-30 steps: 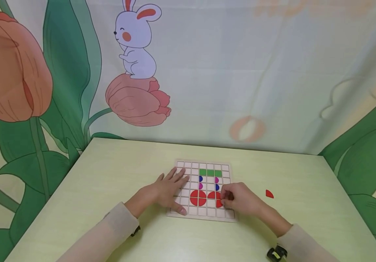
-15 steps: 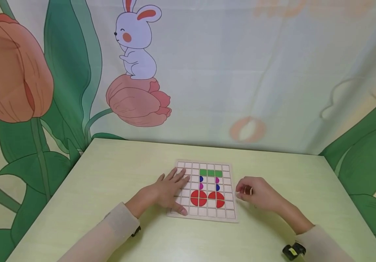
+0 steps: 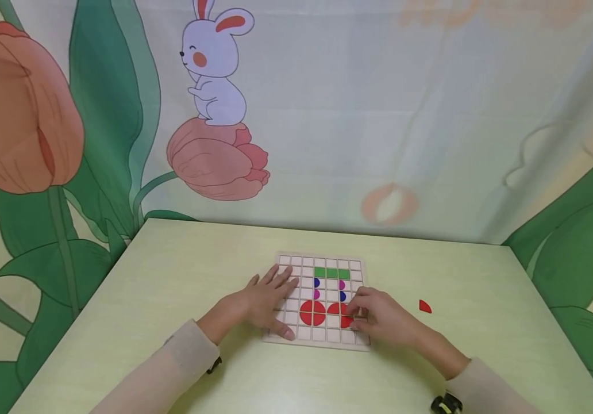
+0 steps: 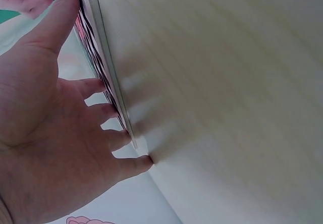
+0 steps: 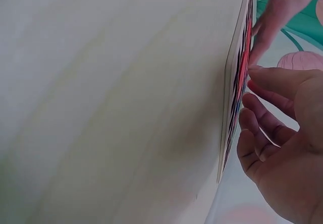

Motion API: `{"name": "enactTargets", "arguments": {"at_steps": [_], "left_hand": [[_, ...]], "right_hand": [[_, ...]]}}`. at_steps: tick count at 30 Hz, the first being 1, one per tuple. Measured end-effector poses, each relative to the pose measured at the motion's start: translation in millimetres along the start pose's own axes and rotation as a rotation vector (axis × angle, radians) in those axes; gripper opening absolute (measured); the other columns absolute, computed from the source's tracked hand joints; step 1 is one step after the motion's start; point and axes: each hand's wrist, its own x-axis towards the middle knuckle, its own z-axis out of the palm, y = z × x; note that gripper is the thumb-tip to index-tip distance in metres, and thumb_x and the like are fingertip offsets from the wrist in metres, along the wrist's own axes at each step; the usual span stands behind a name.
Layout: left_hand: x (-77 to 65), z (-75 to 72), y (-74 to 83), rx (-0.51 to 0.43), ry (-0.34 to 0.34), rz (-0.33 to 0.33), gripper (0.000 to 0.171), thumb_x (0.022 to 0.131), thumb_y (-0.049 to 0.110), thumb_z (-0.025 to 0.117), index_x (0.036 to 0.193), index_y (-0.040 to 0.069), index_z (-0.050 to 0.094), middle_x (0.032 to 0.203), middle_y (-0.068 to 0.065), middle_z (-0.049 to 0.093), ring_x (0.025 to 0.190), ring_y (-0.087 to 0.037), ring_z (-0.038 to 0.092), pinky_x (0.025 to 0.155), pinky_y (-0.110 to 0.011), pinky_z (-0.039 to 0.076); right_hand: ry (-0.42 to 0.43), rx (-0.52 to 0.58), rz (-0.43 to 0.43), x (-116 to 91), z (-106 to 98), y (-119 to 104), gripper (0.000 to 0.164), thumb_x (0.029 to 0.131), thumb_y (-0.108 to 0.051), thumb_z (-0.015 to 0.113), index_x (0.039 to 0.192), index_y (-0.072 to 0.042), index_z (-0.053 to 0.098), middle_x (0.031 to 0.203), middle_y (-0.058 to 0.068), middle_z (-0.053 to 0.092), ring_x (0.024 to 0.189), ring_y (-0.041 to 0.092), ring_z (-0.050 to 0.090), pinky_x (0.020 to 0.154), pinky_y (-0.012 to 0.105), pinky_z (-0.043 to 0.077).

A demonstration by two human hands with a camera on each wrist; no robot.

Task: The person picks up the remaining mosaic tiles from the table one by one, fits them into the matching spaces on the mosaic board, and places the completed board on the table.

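A square board (image 3: 319,338) with a raised grid lies on the table. It carries green squares (image 3: 332,273), small blue and magenta half-circles (image 3: 343,285), and red quarter-circle pieces (image 3: 312,313) that form round shapes. My left hand (image 3: 262,302) lies flat with spread fingers over the board's left side. My right hand (image 3: 381,316) is at the board's right side, thumb and index fingertips pinching at a red quarter-circle piece (image 3: 345,322), which they partly cover. In the right wrist view, red shows beside the index fingertip (image 5: 257,85), close at the board's surface.
One loose red quarter-circle piece (image 3: 424,306) lies on the pale table (image 3: 198,253) to the right of the board. Behind the table hangs a printed curtain (image 3: 322,115) with a rabbit and tulips.
My right hand moved off the board to the right, then came back left onto the red pieces. The loose red piece, out of sight half a second ago, shows again. My left hand has stayed put.
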Motion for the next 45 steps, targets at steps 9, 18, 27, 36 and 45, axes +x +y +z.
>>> {"name": "enactTargets", "arguments": {"at_steps": [9, 18, 27, 36, 45], "left_hand": [[1.2, 0.2, 0.8, 0.010, 0.004, -0.003, 0.125, 0.079, 0.073, 0.079, 0.172, 0.017, 0.016, 0.179, -0.008, -0.002, 0.163, -0.038, -0.006, 0.125, -0.069, 0.011], [0.6, 0.3, 0.6, 0.007, 0.005, -0.006, 0.125, 0.079, 0.073, 0.079, 0.172, 0.017, 0.016, 0.179, -0.008, -0.002, 0.163, -0.038, -0.007, 0.125, -0.069, 0.011], [0.8, 0.4, 0.9, 0.005, 0.004, -0.008, 0.126, 0.079, 0.072, 0.080, 0.172, 0.016, 0.016, 0.179, -0.009, -0.002, 0.163, -0.038, -0.006, 0.125, -0.069, 0.011], [0.8, 0.6, 0.7, 0.007, 0.003, -0.010, 0.126, 0.079, 0.073, 0.079, 0.172, 0.016, 0.015, 0.179, -0.009, -0.002, 0.163, -0.039, -0.007, 0.125, -0.069, 0.011], [2.0, 1.2, 0.3, 0.013, 0.001, -0.013, 0.127, 0.078, 0.074, 0.079, 0.172, 0.017, 0.015, 0.179, -0.008, -0.003, 0.163, -0.038, -0.007, 0.126, -0.069, 0.010]], "right_hand": [[-0.015, -0.041, -0.021, 6.0, 4.5, -1.5, 0.017, 0.092, -0.008, 0.083, 0.105, -0.016, 0.078, 0.101, -0.006, 0.063, 0.092, 0.016, 0.059, 0.079, 0.028, 0.055], [-0.028, -0.055, 0.006, 6.8, 3.7, -2.8, 0.018, 0.092, -0.008, 0.083, 0.107, -0.017, 0.079, 0.102, -0.008, 0.062, 0.097, 0.016, 0.059, 0.083, 0.029, 0.056], [-0.011, -0.079, -0.023, 5.2, 3.6, -1.5, 0.017, 0.092, -0.007, 0.083, 0.105, -0.018, 0.079, 0.099, -0.008, 0.062, 0.094, 0.017, 0.059, 0.082, 0.029, 0.054], [-0.002, -0.086, -0.018, 4.0, 4.4, -2.2, 0.015, 0.092, -0.010, 0.084, 0.103, -0.018, 0.078, 0.100, -0.007, 0.064, 0.094, 0.017, 0.059, 0.082, 0.030, 0.054], [-0.004, -0.094, 0.007, 5.2, 5.1, -2.6, 0.016, 0.091, -0.013, 0.086, 0.104, -0.018, 0.078, 0.100, -0.009, 0.063, 0.096, 0.016, 0.059, 0.082, 0.028, 0.056]]}}
